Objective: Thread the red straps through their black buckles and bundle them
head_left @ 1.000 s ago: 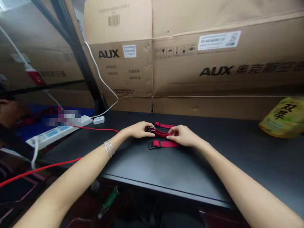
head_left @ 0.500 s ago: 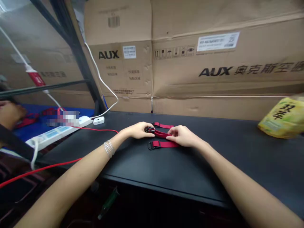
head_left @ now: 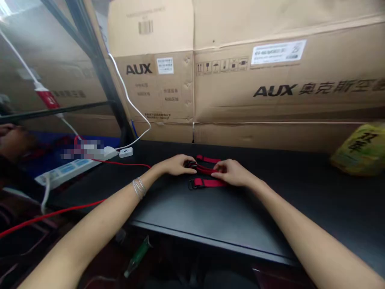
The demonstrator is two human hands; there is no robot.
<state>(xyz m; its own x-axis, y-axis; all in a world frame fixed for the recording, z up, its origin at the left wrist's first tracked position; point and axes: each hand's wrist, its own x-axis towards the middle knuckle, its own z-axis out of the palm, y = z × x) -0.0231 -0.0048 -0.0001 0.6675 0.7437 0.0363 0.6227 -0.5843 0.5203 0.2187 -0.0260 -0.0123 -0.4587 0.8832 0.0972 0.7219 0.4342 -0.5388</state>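
Observation:
A red webbing strap (head_left: 207,182) with black metal rings lies folded on the black table (head_left: 210,216). My left hand (head_left: 176,164) is closed on the strap's left end by a black buckle (head_left: 190,163). My right hand (head_left: 233,173) pinches the strap's middle and presses it down on the table. A lower length of the strap ends in a black ring (head_left: 190,184) just in front of both hands. A bracelet (head_left: 138,187) is on my left wrist.
Large AUX cardboard boxes (head_left: 270,80) wall off the back of the table. A white power strip (head_left: 72,166) with a white cable and a red cable (head_left: 60,210) lies to the left. A yellow-green bag (head_left: 359,150) sits at the right. Another person's hand (head_left: 12,138) shows at far left.

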